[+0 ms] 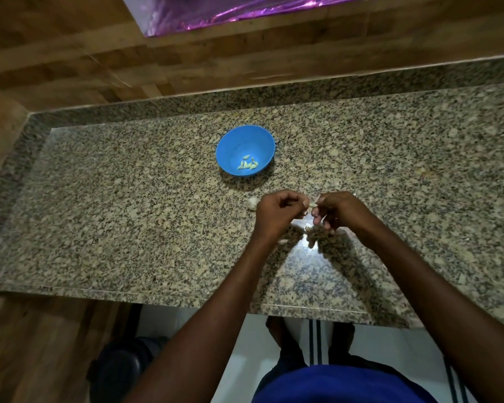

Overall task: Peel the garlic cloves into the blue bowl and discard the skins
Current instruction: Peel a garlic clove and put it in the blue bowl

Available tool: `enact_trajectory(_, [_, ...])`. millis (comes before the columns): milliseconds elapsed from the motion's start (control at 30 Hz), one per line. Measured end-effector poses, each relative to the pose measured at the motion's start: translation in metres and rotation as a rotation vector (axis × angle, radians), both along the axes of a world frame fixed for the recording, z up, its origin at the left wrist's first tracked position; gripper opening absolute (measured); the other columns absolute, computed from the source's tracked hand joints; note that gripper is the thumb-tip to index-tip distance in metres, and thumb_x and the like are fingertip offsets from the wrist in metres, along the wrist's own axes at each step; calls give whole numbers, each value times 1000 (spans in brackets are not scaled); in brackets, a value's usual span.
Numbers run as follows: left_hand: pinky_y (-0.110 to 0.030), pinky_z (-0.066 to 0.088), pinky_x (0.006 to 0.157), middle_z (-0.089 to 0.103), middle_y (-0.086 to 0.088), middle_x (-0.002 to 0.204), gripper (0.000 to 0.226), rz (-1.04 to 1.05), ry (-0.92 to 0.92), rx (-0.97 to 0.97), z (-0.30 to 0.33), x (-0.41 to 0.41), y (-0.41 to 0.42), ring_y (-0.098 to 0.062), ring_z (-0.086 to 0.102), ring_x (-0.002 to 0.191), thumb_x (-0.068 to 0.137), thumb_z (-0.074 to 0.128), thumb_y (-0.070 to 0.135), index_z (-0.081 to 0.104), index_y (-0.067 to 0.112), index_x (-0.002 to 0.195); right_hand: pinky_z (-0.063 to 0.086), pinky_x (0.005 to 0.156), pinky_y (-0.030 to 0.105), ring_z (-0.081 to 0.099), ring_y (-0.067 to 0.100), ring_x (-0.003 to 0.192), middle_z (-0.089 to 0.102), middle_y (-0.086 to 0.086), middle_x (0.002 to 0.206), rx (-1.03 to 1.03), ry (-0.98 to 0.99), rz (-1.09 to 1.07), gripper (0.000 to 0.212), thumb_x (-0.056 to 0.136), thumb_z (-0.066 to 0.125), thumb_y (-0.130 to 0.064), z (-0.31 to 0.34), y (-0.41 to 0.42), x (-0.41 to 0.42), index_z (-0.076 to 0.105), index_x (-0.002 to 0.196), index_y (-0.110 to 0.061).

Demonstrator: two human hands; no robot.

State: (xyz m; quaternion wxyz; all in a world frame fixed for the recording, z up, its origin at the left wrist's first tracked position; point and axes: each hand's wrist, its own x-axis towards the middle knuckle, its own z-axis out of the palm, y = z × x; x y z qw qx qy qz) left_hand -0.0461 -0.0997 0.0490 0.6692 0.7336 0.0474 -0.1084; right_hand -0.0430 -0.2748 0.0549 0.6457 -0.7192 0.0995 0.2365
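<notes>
Head view — A: clove pinched between left hand and right hand, near blue bowl

B: Likely light, papery-skinned, slippery; grip its ends, tear skin at tip

The left hand is covering most of a pale garlic piece on the counter, while the scrap between both hands' fingertips is showing too small and blurred to identify.
</notes>
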Motion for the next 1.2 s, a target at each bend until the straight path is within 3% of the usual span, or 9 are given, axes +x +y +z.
enact_trajectory(167, [-33,57,70,73,-12,80,6,-53,-93,74,-2,3,3,-15,66,71,85,75,5,75,1,91,44,50,26,59,21,52,71,19,73,-63,-9,19,33,98,58,-27,5,1,0,74,85,-1])
enact_trajectory(400, [-35,59,73,76,-13,88,11,-105,-122,83,-3,2,5,-19,68,77,87,73,1,77,6,96,42,48,23,55,19,50,70,16,70,-49,48,26,21,93,57,-11,3,1,2,69,79,-1])
enact_trajectory(700, [-48,61,73,76,-9,83,11,-106,-141,135,-4,0,2,-32,72,77,87,72,3,78,6,95,39,50,25,52,18,49,68,15,68,-12,85,11,20,89,58,-12,4,2,-1,71,76,-4])
enact_trajectory(900, [-49,60,71,76,-10,82,9,-129,-154,175,-4,1,4,-33,71,75,87,73,4,79,4,94,44,54,27,55,20,53,72,19,72,-73,55,76,21,88,59,-10,4,-1,0,72,72,-4])
enact_trajectory(1067, [-31,58,63,75,-3,76,8,-177,-197,242,-6,1,3,-16,69,65,87,75,10,78,7,94,41,46,21,55,18,49,72,19,69,-187,-18,96,27,90,58,-15,7,3,-3,72,72,-2])
enact_trajectory(1200, [-36,61,68,75,-6,78,8,-155,-118,171,-11,0,3,-17,70,70,89,72,8,77,7,95,42,46,20,57,21,54,72,17,69,-169,-21,93,31,92,50,-9,5,1,-5,69,68,-3])
